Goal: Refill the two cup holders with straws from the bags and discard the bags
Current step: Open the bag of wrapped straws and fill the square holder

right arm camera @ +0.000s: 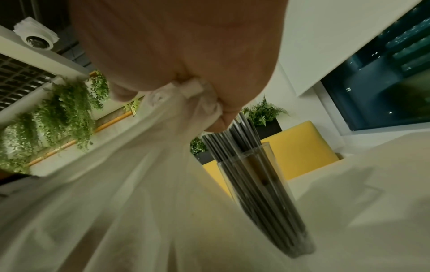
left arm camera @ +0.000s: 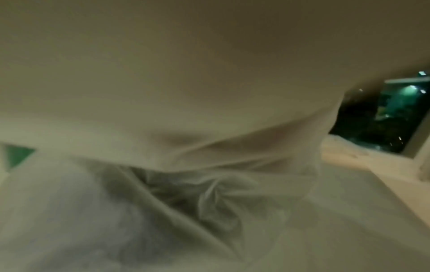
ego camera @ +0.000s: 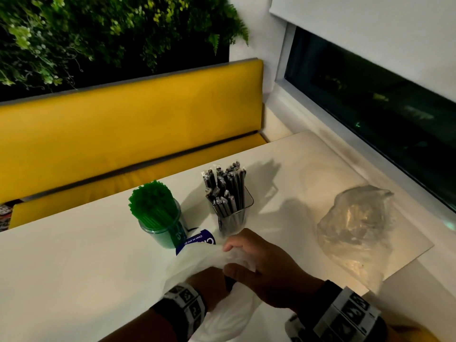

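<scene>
A clear cup of green straws [ego camera: 158, 218] and a clear cup of wrapped black straws [ego camera: 229, 201] stand side by side on the white table [ego camera: 74, 267]. Just in front of them both hands hold a thin white plastic bag [ego camera: 209, 265] with a blue print. My right hand [ego camera: 232, 259] grips a bunched part of it, thumb below and fingers curled over. In the right wrist view the film is gathered in the right hand [right arm camera: 204, 99], with the black straws cup [right arm camera: 256, 184] right behind. My left hand [ego camera: 212, 280] sits under the bag [left arm camera: 209, 193], fingers mostly hidden.
A crumpled clear plastic bag [ego camera: 355, 230] lies on the table's right side near the window ledge [ego camera: 370, 169]. A yellow bench [ego camera: 123, 124] runs along the far edge, with a plant wall [ego camera: 98, 33] above it.
</scene>
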Demonstrator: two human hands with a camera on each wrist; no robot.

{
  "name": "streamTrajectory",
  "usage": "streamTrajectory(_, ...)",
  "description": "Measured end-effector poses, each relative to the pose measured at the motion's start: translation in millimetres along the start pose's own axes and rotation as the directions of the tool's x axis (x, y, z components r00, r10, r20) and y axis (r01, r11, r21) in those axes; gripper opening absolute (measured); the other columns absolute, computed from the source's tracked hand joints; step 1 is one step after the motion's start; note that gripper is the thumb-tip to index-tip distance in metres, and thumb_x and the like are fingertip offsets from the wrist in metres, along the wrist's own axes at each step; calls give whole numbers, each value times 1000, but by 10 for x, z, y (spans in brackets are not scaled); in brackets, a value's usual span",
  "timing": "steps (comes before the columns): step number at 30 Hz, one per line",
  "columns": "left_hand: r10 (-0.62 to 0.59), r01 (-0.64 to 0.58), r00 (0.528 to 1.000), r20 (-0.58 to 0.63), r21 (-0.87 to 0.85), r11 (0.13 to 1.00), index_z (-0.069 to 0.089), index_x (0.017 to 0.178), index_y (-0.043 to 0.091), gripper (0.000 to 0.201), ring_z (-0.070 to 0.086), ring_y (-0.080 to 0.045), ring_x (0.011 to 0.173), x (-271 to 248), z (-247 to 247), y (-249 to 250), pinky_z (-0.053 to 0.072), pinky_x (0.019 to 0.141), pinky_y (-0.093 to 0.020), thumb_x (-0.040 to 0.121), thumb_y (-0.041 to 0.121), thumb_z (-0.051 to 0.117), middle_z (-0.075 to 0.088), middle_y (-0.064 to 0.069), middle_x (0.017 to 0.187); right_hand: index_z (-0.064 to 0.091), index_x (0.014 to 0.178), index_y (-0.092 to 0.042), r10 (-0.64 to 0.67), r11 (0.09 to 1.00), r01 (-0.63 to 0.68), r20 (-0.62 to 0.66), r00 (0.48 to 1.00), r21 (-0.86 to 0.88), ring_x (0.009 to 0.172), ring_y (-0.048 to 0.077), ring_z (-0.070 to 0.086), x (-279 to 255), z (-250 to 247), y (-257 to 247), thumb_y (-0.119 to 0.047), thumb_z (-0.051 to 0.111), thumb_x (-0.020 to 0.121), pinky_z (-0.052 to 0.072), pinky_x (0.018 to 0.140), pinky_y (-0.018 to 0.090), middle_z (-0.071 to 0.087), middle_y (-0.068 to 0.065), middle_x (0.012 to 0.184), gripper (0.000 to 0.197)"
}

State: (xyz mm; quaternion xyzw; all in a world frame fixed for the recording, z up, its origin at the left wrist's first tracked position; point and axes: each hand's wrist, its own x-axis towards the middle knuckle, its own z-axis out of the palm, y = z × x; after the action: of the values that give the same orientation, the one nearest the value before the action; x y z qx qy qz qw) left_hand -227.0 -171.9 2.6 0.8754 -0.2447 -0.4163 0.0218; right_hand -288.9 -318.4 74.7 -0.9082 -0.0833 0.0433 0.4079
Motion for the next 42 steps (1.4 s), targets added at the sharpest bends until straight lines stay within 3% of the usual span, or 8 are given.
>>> streamTrajectory(9,48,-53,998,-44,-137,989,56,131,25,36,54,-25,124,3,41,-28,40,105,-31,101,37,39,59,-4,135,57,112,-44,76,955,-26,157,985,-296,94,5,55,-19,-6,98,-59,48,90,46,79,22,41,-17,118,29)
streamTrajectory(14,145,-166,983,-112,-203,965,61,89,35,17,59,-14,90,75,18,-197,42,80,-23,92,48,50,63,10,93,47,129,-45,231,898,-188,62,971,-397,96,13,60,-25,26,247,-52,48,90,51,79,27,49,-9,118,40)
streamTrajectory(18,289,-305,943,-165,-82,949,65,116,24,26,62,-18,103,20,-44,-186,43,85,-19,92,29,56,68,1,111,44,138,-38,199,972,-171,179,963,-159,113,12,58,72,66,258,-30,59,87,48,95,26,54,-9,132,54)
streamTrajectory(26,383,-426,896,-225,-190,885,65,109,20,22,62,-12,99,-104,-195,-197,48,96,-29,97,34,53,69,2,109,56,93,-38,224,975,-223,12,975,-21,93,10,56,84,4,561,-2,51,80,45,76,20,55,-12,102,39)
streamTrajectory(29,437,-556,831,-344,-500,663,66,90,26,6,65,0,82,-400,-367,-143,55,81,-28,89,22,70,70,14,88,46,88,-34,370,914,-360,24,929,-188,76,20,54,69,-16,626,-16,46,92,49,66,29,43,-5,99,18)
streamTrajectory(32,440,-677,730,-523,-644,357,72,88,21,9,70,-25,88,-790,-775,34,57,84,-35,84,13,72,73,-5,87,44,96,-29,397,870,-362,38,917,-335,64,11,49,70,47,603,-49,38,98,42,58,25,38,-5,104,21)
streamTrajectory(37,-41,-790,601,-798,-586,-177,66,84,17,15,65,-33,80,-820,-1506,129,54,82,-49,87,3,62,64,-11,77,40,101,-27,299,902,-325,-131,945,-284,55,12,49,182,-15,560,-39,30,103,31,50,23,51,-6,78,16)
streamTrajectory(42,-318,-797,605,-730,-557,-235,59,92,15,11,64,-27,79,-449,-1806,277,52,79,-49,96,4,57,64,-6,76,31,144,-24,195,846,-334,-342,919,-416,50,18,56,362,-28,700,-35,35,102,39,45,29,63,-2,65,44)
